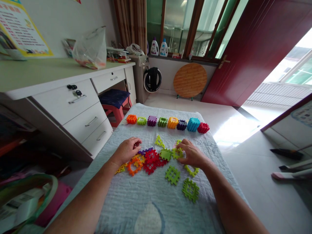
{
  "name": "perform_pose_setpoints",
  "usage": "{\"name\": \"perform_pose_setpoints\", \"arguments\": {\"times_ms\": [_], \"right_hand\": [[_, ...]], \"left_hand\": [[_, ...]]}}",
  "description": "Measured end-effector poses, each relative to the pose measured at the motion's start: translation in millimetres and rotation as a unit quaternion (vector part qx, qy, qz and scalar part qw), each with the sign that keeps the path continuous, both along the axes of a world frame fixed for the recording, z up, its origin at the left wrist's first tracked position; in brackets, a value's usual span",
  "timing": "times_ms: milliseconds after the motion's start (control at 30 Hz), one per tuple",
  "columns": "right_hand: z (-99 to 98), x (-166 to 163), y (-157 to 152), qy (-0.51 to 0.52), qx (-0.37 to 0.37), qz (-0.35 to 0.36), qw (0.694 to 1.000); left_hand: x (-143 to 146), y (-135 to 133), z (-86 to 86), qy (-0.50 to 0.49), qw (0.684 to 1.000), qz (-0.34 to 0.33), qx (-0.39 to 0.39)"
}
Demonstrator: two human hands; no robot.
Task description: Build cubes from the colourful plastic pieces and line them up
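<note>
Flat plastic interlocking pieces lie in a loose pile in front of me. My left hand [127,150] is half curled at the pile's left side, thumb and fingertips apart, with nothing visible between them. Near it are a purple piece [145,150], an orange piece [135,165] and a red piece [151,156]. My right hand [191,152] closes its thumb and fingers on a yellow-green interlocking piece [177,153]. A green square piece [165,154] lies just left of that. Closer to me are two more green squares, one [172,175] left of the other [190,189].
Assembled cubes, including a blue cube [193,124] and an orange cube [132,119], stand in a row along the far side of the cloth-covered table [126,208]. Left are a white desk [65,97] and a cushioned stool [114,100]. A red door [234,55] stands right.
</note>
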State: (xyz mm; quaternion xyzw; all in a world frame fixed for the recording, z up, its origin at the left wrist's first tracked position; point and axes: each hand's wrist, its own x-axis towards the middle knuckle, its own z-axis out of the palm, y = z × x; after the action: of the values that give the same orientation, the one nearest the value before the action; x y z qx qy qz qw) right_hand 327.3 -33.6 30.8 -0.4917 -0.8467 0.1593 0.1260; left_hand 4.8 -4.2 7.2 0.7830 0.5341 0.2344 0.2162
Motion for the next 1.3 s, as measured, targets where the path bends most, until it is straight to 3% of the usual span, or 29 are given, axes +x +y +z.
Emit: {"name": "perform_pose_setpoints", "arguments": {"times_ms": [300, 433, 600, 767, 1067, 1200, 1300], "right_hand": [[-3.1, -1.5, -0.5, 0.008, 0.006, 0.005, 1.0], [-3.2, 7.1, 8.3, 0.041, 0.057, -0.069, 0.995], [-18.4, 16.1, 27.2, 0.049, 0.098, -0.125, 0.986], [-31.1, 21.1, 35.1, 0.022, 0.071, -0.119, 0.99], [-33.3, 26.7, 35.2, 0.025, 0.064, -0.098, 0.993], [-35.9, 26.8, 37.5, 0.015, 0.053, -0.113, 0.992], [-31.7, 24.2, 35.3, 0.017, 0.059, -0.117, 0.991]], "left_hand": [[-0.7, -0.4, 0.3, -0.004, 1.0, 0.002, 0.006], [0.2, -0.9, 1.1, -0.003, 1.0, 0.001, 0.005], [0.8, -0.5, 0.3, -0.002, 1.0, -0.003, 0.009], [1.4, -1.0, 1.7, -0.002, 1.0, -0.001, 0.005], [2.3, -0.2, 1.5, 0.003, 1.0, 0.002, 0.0], [12.8, -2.6, 14.2, 0.009, 0.998, 0.008, 0.057], [32.3, -6.3, 31.2, -0.001, 0.997, -0.027, 0.079]]}}
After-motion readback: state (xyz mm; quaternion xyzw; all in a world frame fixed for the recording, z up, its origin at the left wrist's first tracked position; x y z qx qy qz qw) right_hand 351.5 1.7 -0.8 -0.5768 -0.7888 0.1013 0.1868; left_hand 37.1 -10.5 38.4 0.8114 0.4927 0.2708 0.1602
